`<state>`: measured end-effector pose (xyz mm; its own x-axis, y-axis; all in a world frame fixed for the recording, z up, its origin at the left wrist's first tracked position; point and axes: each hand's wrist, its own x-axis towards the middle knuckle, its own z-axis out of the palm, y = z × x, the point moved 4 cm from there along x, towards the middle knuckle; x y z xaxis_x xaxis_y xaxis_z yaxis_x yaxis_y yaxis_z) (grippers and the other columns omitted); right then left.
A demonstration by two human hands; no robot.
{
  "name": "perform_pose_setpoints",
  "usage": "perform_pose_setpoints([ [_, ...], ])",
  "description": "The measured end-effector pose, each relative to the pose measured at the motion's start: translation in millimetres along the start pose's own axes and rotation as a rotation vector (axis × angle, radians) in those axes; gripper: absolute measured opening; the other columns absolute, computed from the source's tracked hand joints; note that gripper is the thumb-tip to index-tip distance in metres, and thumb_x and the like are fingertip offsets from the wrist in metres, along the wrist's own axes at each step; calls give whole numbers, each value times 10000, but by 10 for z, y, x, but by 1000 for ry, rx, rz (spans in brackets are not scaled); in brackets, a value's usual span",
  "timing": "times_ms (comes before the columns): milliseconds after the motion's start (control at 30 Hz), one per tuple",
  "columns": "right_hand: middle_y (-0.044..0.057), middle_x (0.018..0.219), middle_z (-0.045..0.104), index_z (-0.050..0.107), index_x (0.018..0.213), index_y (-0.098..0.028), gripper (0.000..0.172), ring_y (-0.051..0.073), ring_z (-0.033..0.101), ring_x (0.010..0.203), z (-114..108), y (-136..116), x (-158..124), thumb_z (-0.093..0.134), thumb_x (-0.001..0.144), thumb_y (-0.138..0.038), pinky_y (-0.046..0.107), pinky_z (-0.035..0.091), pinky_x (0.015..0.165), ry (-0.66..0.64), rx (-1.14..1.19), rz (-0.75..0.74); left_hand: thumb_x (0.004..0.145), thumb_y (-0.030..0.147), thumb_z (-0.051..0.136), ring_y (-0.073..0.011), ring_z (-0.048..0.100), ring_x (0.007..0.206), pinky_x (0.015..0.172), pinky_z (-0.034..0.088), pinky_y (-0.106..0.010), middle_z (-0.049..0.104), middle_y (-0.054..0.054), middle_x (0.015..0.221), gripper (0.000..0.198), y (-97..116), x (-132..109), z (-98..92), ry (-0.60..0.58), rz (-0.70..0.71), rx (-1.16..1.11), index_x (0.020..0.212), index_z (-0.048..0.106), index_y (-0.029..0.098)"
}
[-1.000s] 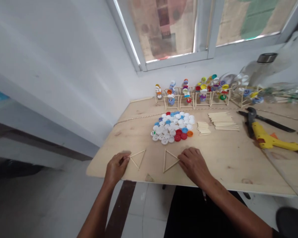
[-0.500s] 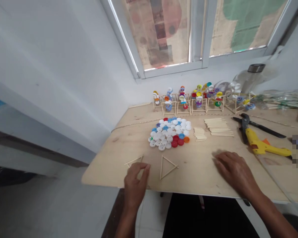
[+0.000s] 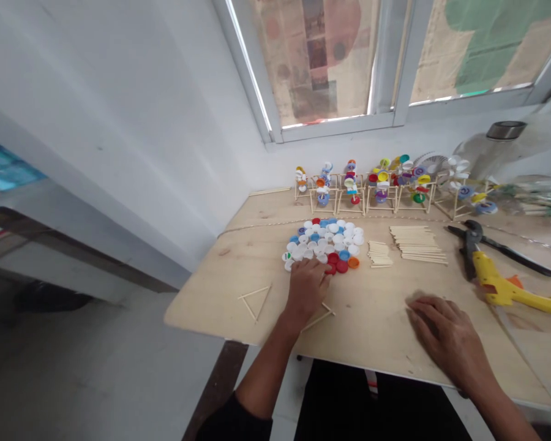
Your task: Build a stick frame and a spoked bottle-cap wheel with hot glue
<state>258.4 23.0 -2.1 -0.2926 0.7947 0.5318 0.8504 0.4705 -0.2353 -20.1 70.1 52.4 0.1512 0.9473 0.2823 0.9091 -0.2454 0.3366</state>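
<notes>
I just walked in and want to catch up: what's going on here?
A person is working at a wooden table. Their left hand is at the near edge of a cluster of bottle caps; whether it grips one is hidden. It partly covers one stick triangle, while another stick triangle lies to its left. The right hand is low over the tabletop, nearest the yellow glue gun. Capped stick frames stand along the back.

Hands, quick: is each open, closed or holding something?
Left hand: at the bottle caps; grip cannot be told.
Right hand: loosely open over the table, no held thing visible.
</notes>
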Motion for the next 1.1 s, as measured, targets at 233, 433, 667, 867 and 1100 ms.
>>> perform_pose_setpoints([
  [233,84,975,679,685,943,-202,233,218,606,871,-3,-8,29,527,879,-360,379,458,797,-17,1,-4,838,239,604,-250,536,956,855,371,-431,664,-72,956,104,141,256,225,-107,93,220,889,688,204],
  [433,87,970,685,690,930,-201,250,222,613,893,-45,-36,206,488,895,-344,386,457,815,-18,-3,3,877,215,523,-258,522,968,882,352,-451,653,-86,970,148,240,304,373,-93,110,269,887,670,193],
  [667,81,983,689,690,949,-214,247,227,610,907,20,54,413,481,884,-326,377,448,794,-68,-12,1,872,190,518,-268,532,965,870,357,-460,650,-105,975,132,252,290,413,-78,97,256,901,646,189],
  [867,70,960,692,693,929,-217,234,215,594,899,140,-177,685,481,893,-309,350,402,776,-72,-6,-49,849,242,567,-274,527,997,884,351,-466,653,-99,1001,108,257,259,410,-81,100,223,930,623,197],
  [1100,59,892,696,692,918,-212,177,219,553,889,353,-540,1097,529,870,-262,343,308,768,-115,-84,-82,856,235,557,-276,537,1012,895,349,-467,671,-99,975,94,285,258,409,-85,74,195,921,602,183],
])
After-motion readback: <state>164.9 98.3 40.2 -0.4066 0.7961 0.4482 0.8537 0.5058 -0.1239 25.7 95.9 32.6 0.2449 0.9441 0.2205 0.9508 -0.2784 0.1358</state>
